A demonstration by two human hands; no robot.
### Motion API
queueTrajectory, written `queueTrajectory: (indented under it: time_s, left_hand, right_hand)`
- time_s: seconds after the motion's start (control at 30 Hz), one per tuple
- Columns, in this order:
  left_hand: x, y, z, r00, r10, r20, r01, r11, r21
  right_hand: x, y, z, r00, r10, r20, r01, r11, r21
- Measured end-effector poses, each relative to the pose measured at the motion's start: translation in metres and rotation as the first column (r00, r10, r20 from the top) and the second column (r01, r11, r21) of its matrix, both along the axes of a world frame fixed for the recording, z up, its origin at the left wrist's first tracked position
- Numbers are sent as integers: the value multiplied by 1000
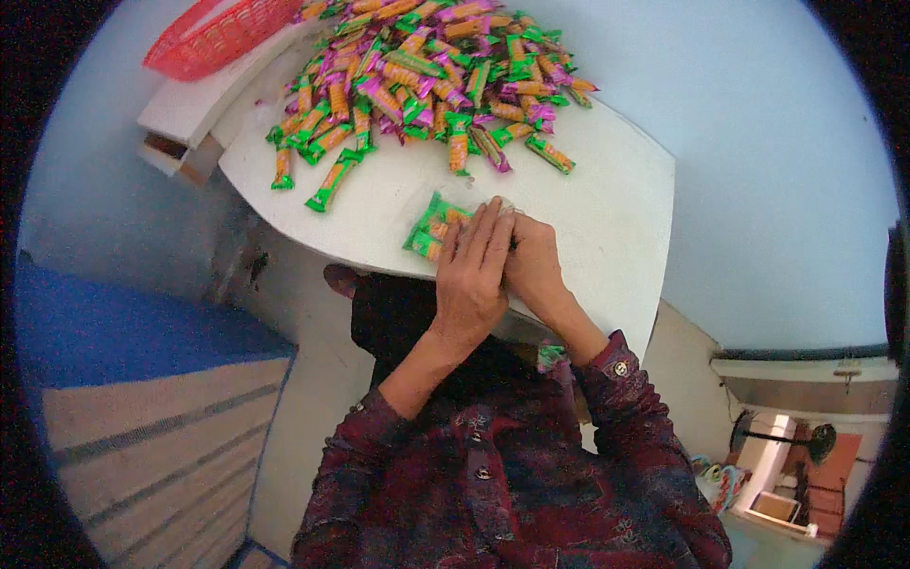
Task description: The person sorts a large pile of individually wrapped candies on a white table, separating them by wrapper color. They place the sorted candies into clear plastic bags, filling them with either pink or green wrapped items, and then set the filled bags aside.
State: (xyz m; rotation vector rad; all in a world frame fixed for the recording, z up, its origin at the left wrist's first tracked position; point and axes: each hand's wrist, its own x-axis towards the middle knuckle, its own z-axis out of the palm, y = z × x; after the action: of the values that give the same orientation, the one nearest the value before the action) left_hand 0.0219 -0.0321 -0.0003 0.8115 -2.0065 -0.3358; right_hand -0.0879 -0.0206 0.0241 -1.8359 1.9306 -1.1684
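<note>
A clear plastic bag with several green-and-orange snack packets inside lies near the front edge of the white table. My left hand rests over its right part, fingers straight and close together. Against it, my right hand is curled at the bag's gathered right end, where a bit of crumpled film shows by the fingertips. Both hands hide much of this end and the exact grip. Beyond them rises a large heap of wrapped snack packets, green and purple with orange.
Some loose packets lie in front of the heap. A red plastic basket stands on a white ledge at the far left. A blue-topped slatted unit is at lower left. A pale blue wall borders the table's right.
</note>
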Motion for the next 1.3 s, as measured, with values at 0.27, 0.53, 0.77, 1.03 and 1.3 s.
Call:
queueTrajectory:
  time_s: [0.27, 0.53, 0.77, 1.03, 1.3]
  left_hand:
    - [1, 1, 3, 997, 17, 78, -15, 1000, -25]
    - [1, 4, 6, 989, 31, 146, -28, 999, -21]
    - [-1, 8, 12, 987, 38, 155, -37, 999, -14]
    - [0, 9, 17, 999, 6, 46, -8, 999, 37]
    - [-7, 17, 19, 996, -6, 84, 4, 1000, 24]
  right_hand:
    - [-35, 12, 34, 997, -39, -59, 38, 999, -22]
    - [-104, -36, 19, 861, -148, -487, 146, 988, -43]
    - [-131, -49, -19, 835, -169, -524, 133, 985, -106]
    - [-98, 47, 63, 886, -86, 456, -18, 975, 220]
    - [-44, 55, 52, 707, -173, 686, -44, 957, 286]
